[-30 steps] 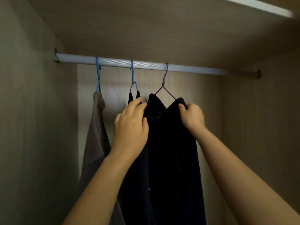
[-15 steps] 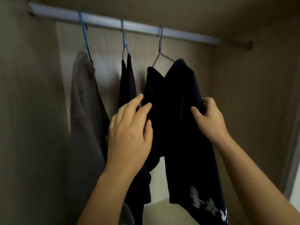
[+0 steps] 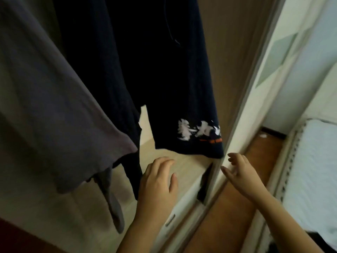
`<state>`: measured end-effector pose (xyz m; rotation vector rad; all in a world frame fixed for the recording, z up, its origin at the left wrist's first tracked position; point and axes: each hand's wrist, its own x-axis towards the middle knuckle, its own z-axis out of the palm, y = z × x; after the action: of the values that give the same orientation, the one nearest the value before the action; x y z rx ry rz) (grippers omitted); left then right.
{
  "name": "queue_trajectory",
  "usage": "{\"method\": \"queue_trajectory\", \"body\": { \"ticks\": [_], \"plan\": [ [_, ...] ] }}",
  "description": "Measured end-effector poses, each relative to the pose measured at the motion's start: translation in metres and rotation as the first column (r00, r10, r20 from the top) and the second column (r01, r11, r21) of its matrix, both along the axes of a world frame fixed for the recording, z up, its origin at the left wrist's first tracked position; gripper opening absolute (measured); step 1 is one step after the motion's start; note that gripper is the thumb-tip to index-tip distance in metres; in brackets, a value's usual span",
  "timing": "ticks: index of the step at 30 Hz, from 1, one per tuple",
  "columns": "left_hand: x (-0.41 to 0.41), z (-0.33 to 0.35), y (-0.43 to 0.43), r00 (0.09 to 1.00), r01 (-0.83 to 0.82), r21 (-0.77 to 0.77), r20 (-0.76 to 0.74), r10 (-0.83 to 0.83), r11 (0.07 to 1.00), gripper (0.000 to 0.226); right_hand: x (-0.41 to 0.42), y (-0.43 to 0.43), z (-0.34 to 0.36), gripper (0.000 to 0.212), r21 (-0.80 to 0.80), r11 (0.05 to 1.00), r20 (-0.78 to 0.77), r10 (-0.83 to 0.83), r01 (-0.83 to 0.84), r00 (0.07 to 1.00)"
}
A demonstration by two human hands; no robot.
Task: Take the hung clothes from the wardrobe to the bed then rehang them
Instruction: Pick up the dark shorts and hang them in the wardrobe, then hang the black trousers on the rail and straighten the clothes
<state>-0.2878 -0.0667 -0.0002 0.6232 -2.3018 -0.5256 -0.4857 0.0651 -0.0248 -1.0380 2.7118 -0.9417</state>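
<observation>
Where white print [image 3: 197,131] marks the navy garment [image 3: 169,79], unreadable orange lettering; both hands [image 3: 158,181] empty, fingers spread.

You have three hanging garments here: one grey [image 3: 54,106] at left, two dark [image 3: 102,73] [image 3: 173,88] centre. Your two hands [image 3: 156,187] [image 3: 240,174] sit low; one bed [image 3: 313,170] lies at right.

A grey garment [image 3: 54,99] hangs left of a dark navy garment [image 3: 164,79] with white hem print.
</observation>
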Motion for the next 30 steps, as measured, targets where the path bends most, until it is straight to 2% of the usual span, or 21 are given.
{"method": "queue_trajectory", "body": {
  "ticks": [3, 6, 10, 12, 15, 19, 24, 30],
  "plan": [
    [0.032, -0.034, 0.018, 0.990, 0.064, 0.129, 0.120, -0.080, 0.990, 0.029, 0.038, 0.043, -0.043, 0.050, 0.202, 0.972, 0.121, -0.144, 0.117, 0.982],
    [0.063, -0.064, 0.030, 0.973, 0.090, 0.250, 0.186, -0.140, 0.964, 0.030, 0.078, 0.087, -0.080, 0.046, 0.400, 0.900, 0.233, -0.282, 0.173, 0.930],
    [0.096, -0.106, 0.039, 0.927, 0.078, 0.470, 0.291, -0.238, 0.879, 0.027, 0.132, 0.155, -0.120, 0.048, 0.521, 0.813, 0.316, -0.465, 0.259, 0.827],
    [0.104, -0.123, 0.048, 0.890, 0.036, 0.582, 0.351, -0.292, 0.812, 0.027, 0.156, 0.193, -0.134, 0.052, 0.574, 0.758, 0.336, -0.564, 0.310, 0.755],
    [0.106, -0.143, 0.063, 0.815, 0.008, 0.695, 0.412, -0.407, 0.719, 0.028, 0.191, 0.250, -0.153, 0.050, 0.614, 0.658, 0.351, -0.722, 0.435, 0.597],
    [0.097, -0.161, 0.078, 0.726, 0.026, 0.728, 0.457, -0.514, 0.685, 0.027, 0.233, 0.312, -0.173, 0.052, 0.683, 0.521, 0.345, -0.848, 0.512, 0.402],
    [0.072, -0.174, 0.089, 0.619, 0.048, 0.736, 0.509, -0.599, 0.676, 0.027, 0.267, 0.343, -0.190, 0.053, 0.682, 0.402, 0.363, -0.911, 0.611, 0.193],
    [0.009, -0.185, 0.115, 0.554, 0.111, 0.725, 0.523, -0.648, 0.680, 0.028, 0.276, 0.356, -0.211, 0.055, 0.673, 0.328, 0.415, -0.909, 0.663, 0.028]
  ]
}}
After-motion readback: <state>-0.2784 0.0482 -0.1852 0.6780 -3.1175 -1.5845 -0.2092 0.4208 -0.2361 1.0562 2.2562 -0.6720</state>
